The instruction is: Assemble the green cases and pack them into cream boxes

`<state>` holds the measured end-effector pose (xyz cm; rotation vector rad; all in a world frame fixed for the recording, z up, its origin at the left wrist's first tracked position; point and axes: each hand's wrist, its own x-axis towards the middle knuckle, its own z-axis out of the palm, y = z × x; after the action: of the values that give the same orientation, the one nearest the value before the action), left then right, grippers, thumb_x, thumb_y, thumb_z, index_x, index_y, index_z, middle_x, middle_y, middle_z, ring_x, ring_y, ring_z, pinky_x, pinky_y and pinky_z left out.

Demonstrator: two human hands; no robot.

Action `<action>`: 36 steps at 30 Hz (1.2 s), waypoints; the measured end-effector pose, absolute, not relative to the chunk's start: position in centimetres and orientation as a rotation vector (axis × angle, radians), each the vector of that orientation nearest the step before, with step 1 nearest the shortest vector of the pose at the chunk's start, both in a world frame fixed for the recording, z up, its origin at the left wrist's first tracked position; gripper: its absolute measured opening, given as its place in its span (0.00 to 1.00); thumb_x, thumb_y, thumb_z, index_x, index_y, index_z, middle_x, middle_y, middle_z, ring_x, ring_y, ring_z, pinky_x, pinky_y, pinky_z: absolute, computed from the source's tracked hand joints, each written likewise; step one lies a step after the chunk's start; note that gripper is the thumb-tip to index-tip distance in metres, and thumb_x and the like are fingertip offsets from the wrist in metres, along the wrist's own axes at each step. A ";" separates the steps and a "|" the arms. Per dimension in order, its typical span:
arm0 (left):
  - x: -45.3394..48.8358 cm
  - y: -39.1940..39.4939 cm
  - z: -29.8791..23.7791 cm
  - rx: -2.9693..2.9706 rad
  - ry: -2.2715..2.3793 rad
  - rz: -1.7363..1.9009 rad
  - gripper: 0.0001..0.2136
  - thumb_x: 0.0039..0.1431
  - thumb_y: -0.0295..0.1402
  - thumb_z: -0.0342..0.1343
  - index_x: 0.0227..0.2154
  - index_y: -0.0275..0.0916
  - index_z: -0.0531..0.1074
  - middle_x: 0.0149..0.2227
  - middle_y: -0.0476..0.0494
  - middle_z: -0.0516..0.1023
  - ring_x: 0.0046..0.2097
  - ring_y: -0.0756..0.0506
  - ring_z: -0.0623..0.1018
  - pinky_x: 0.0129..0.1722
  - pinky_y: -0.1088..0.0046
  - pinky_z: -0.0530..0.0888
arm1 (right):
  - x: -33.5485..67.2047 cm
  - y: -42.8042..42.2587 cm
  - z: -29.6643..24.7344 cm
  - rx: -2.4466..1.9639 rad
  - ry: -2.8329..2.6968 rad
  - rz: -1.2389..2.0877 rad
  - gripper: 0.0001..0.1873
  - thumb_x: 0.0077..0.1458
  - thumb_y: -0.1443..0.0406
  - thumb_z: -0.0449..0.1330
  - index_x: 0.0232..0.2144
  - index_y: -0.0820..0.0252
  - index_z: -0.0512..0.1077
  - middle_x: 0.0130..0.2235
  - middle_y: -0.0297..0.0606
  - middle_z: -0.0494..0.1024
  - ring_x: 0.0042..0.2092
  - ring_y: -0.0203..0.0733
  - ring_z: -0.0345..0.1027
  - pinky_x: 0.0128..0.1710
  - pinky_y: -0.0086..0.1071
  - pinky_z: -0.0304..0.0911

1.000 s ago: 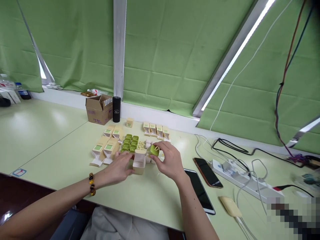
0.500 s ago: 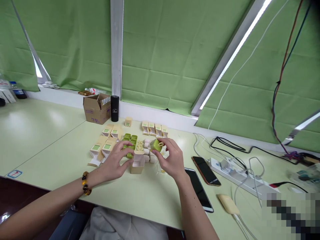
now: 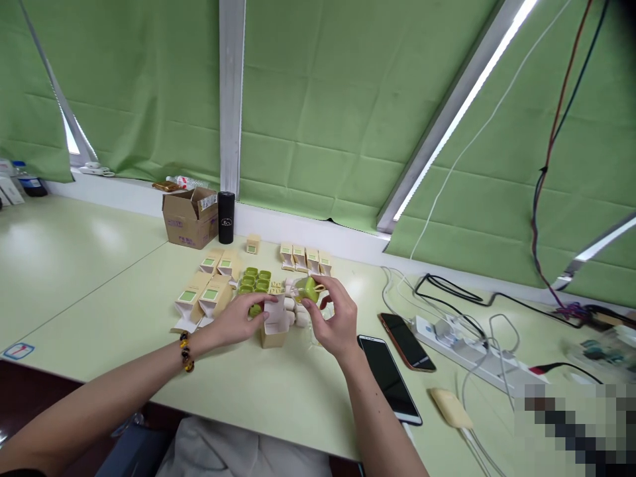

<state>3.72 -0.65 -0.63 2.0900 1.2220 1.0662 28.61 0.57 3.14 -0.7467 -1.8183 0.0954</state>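
My right hand [image 3: 334,321] pinches a small green pod [image 3: 309,289] in clear wrap, held just above the desk. My left hand [image 3: 238,320] grips an open beige carton [image 3: 274,323] that stands upright in front of me, fingers on its raised flap. Behind the carton lies a cluster of several green pods [image 3: 256,279] and small beige pieces. Flat unfolded cartons [image 3: 201,300] with green labels lie to the left of the cluster. A row of small upright beige boxes [image 3: 305,258] stands further back.
Two phones [image 3: 392,371] lie right of my hands, beside a white power strip [image 3: 470,348] with tangled cables. A yellow mouse-like object [image 3: 450,407] sits near the desk's front edge. At the back stand a brown cardboard box [image 3: 189,218] and a black cylinder [image 3: 226,217].
My left hand moved from the carton's side up onto its flap. My right hand lifted the green pod slightly and brought it closer to the carton's mouth.
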 end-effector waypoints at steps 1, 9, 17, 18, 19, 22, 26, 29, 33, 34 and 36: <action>3.7 -0.7 -0.7 2.053 1.212 1.079 0.19 0.64 0.33 0.56 0.57 0.43 0.77 0.60 0.40 0.80 0.61 0.35 0.78 0.63 0.55 0.74 | 28.5 0.6 3.1 -0.737 -1.806 0.124 0.18 0.64 0.61 0.63 0.55 0.54 0.72 0.50 0.46 0.80 0.46 0.48 0.75 0.30 0.35 0.71; 3.5 -0.2 -1.8 1.932 1.142 1.077 0.30 0.55 0.23 0.54 0.62 0.42 0.74 0.63 0.40 0.77 0.64 0.35 0.75 0.67 0.56 0.70 | 27.0 -0.1 2.4 -0.666 -1.812 0.482 0.16 0.65 0.60 0.62 0.55 0.51 0.72 0.52 0.43 0.77 0.48 0.45 0.74 0.34 0.32 0.74; 3.2 0.2 -2.9 1.906 1.089 1.091 0.33 0.53 0.22 0.54 0.64 0.41 0.71 0.63 0.38 0.76 0.62 0.37 0.76 0.66 0.56 0.70 | 27.2 0.7 1.7 -0.774 -2.008 0.532 0.17 0.66 0.60 0.62 0.56 0.51 0.70 0.53 0.42 0.76 0.38 0.39 0.74 0.29 0.30 0.68; 3.2 0.2 -2.8 1.911 1.073 1.088 0.33 0.52 0.22 0.54 0.64 0.41 0.71 0.62 0.38 0.76 0.61 0.38 0.76 0.66 0.56 0.71 | 27.4 0.9 1.7 -0.800 -2.014 0.521 0.17 0.66 0.60 0.61 0.56 0.51 0.70 0.53 0.42 0.77 0.36 0.39 0.74 0.28 0.30 0.67; 3.2 0.2 -2.8 1.915 1.061 1.086 0.33 0.52 0.21 0.53 0.63 0.42 0.71 0.61 0.39 0.77 0.60 0.38 0.76 0.65 0.57 0.72 | 27.6 1.0 1.8 -0.821 -2.022 0.514 0.17 0.66 0.60 0.61 0.56 0.51 0.70 0.54 0.41 0.77 0.36 0.38 0.74 0.28 0.30 0.67; 3.2 0.1 -2.5 1.925 1.047 1.084 0.33 0.52 0.20 0.52 0.62 0.43 0.71 0.61 0.40 0.76 0.59 0.39 0.77 0.64 0.59 0.72 | 28.0 1.2 2.0 -0.859 -2.072 0.497 0.16 0.65 0.60 0.61 0.55 0.51 0.70 0.54 0.41 0.77 0.36 0.39 0.76 0.28 0.30 0.67; 3.2 -0.1 -2.2 1.933 1.034 1.078 0.32 0.52 0.20 0.52 0.62 0.43 0.71 0.62 0.40 0.75 0.59 0.40 0.76 0.64 0.59 0.72 | 28.1 1.2 2.1 -0.888 -2.139 0.474 0.15 0.64 0.62 0.61 0.53 0.51 0.71 0.54 0.41 0.78 0.36 0.40 0.77 0.30 0.31 0.67; 3.2 -0.1 -2.2 1.934 1.018 1.076 0.32 0.53 0.21 0.52 0.63 0.43 0.70 0.63 0.40 0.74 0.60 0.39 0.75 0.64 0.59 0.71 | 27.9 1.0 2.1 -0.899 -2.172 0.453 0.17 0.62 0.64 0.63 0.53 0.51 0.71 0.53 0.40 0.79 0.37 0.40 0.77 0.32 0.32 0.66; 3.3 0.0 -2.4 1.911 1.017 1.090 0.32 0.54 0.22 0.53 0.63 0.43 0.69 0.63 0.40 0.75 0.61 0.39 0.75 0.64 0.58 0.71 | 27.5 0.6 2.1 -0.923 -2.226 0.401 0.17 0.59 0.65 0.67 0.50 0.51 0.71 0.46 0.35 0.82 0.36 0.41 0.75 0.35 0.33 0.63; 3.3 0.0 -2.4 1.905 1.023 1.094 0.32 0.53 0.22 0.53 0.63 0.43 0.70 0.63 0.39 0.74 0.61 0.39 0.75 0.64 0.58 0.71 | 27.4 0.5 2.2 -0.936 -2.241 0.392 0.17 0.58 0.65 0.67 0.49 0.51 0.71 0.43 0.34 0.82 0.36 0.41 0.75 0.35 0.33 0.62; 3.3 0.0 -2.5 1.904 1.040 1.096 0.32 0.53 0.22 0.53 0.62 0.42 0.70 0.63 0.39 0.74 0.60 0.39 0.75 0.64 0.57 0.71 | 27.3 0.3 2.2 -0.963 -2.271 0.378 0.16 0.57 0.66 0.68 0.47 0.52 0.71 0.38 0.32 0.81 0.34 0.41 0.73 0.36 0.33 0.60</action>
<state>3.27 -0.01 -2.52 1.9035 1.0400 1.0961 27.26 0.34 2.19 -0.9626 -2.2711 0.3785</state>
